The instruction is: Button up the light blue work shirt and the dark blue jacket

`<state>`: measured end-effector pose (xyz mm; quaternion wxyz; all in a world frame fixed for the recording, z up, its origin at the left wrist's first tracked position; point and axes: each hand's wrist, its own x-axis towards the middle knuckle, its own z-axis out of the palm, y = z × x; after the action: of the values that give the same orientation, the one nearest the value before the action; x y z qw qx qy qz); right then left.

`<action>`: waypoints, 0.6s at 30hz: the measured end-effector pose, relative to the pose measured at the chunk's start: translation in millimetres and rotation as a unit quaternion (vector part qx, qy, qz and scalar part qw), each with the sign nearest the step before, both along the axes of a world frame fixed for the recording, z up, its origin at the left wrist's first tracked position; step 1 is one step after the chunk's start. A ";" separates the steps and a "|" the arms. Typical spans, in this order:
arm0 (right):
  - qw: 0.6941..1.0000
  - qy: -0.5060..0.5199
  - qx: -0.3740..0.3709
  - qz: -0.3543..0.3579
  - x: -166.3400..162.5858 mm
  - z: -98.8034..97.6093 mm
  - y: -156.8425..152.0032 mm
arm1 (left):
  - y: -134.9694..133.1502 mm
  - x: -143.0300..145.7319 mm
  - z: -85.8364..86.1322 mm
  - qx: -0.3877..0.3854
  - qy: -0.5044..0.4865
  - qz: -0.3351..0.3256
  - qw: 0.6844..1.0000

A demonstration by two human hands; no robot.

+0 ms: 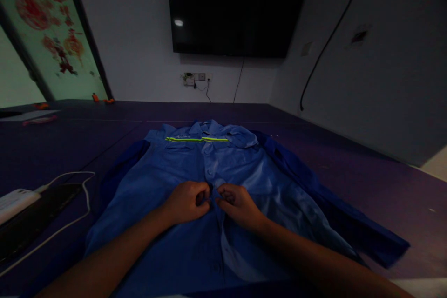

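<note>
One blue shirt [178, 163] lies front upward on the desk [349, 163], its collar [206, 126] toward the far wall [139, 56] and its lower part toward the wearer of the camera. Two bare hands meet at its front opening: the left hand [190, 201] and the right hand [239, 205], each with its grip clamped, thumb against curled fingers, on the cloth beside the opening, the two sets of fingertips just apart. Two darker sleeves [124, 163] spread outward, one on either side; two yellow-green stripes [183, 139] cross the chest. At least two buttons [210, 171] can be made out, one above the hands and one below. The hands hide the middle of the opening, and two forearms [118, 251] cover parts of the lower front. To the left, one white device [17, 202] rests on one black flat object [38, 223], with one white cable [87, 191] looping beside the shirt. Farther back are three small orange items [109, 101] and one pale sheet [30, 115]. One large black screen [240, 9] hangs above; red decorations [33, 11] mark the glass panel at upper left
</note>
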<state>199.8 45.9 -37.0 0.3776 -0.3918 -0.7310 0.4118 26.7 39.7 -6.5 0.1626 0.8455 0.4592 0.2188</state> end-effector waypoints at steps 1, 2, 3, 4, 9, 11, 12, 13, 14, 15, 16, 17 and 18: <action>1.000 0.002 -0.001 0.002 0.0 -0.1 0.0 | 0.1 -0.1 -0.1 0.005 -0.005 0.003 1.000; 1.000 0.003 -0.002 0.003 0.0 0.0 -0.1 | 0.2 -0.2 -0.3 0.009 -0.010 0.005 1.000; 1.000 0.003 -0.002 0.004 0.0 0.2 -0.2 | 0.4 -0.3 -0.6 0.014 -0.015 0.006 1.000; 1.000 0.003 -0.002 0.004 0.0 0.6 -0.4 | 0.5 -0.4 -1.0 0.018 -0.018 0.007 1.000; 1.000 0.008 -0.011 0.007 0.5 2.6 -1.2 | 0.9 -0.6 -3.0 0.029 -0.030 0.008 0.999; 1.000 0.005 -0.017 0.011 1.0 2.8 -1.4 | 0.8 -0.5 -3.4 0.032 -0.037 0.007 0.999; 1.000 0.003 -0.019 0.013 1.1 2.9 -1.4 | 0.8 -0.6 -3.5 0.034 -0.040 0.007 0.999; 1.000 0.003 -0.020 0.015 1.3 3.1 -1.6 | 0.8 -0.6 -3.6 0.036 -0.042 0.008 0.998; 1.000 0.004 -0.022 0.016 1.4 3.4 -1.7 | 0.7 -0.8 -3.7 0.039 -0.044 0.009 0.998; 1.000 0.006 -0.024 0.017 1.5 3.8 -1.9 | 0.7 -1.0 -3.9 0.042 -0.047 0.009 0.998; 0.999 0.009 -0.027 0.016 1.6 4.4 -2.1 | 0.7 -1.2 -4.0 0.045 -0.050 0.010 0.998; 0.999 0.012 -0.029 0.016 1.8 5.1 -2.3 | 0.6 -1.4 -4.1 0.048 -0.053 0.010 0.997; 0.999 0.015 -0.033 0.018 2.1 5.8 -2.5 | 0.6 -1.6 -4.3 0.052 -0.056 0.011 0.997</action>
<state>201.9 43.4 -31.2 0.3678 -0.3846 -0.7185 0.4479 25.1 40.3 -10.7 0.1418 0.8343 0.4465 0.2906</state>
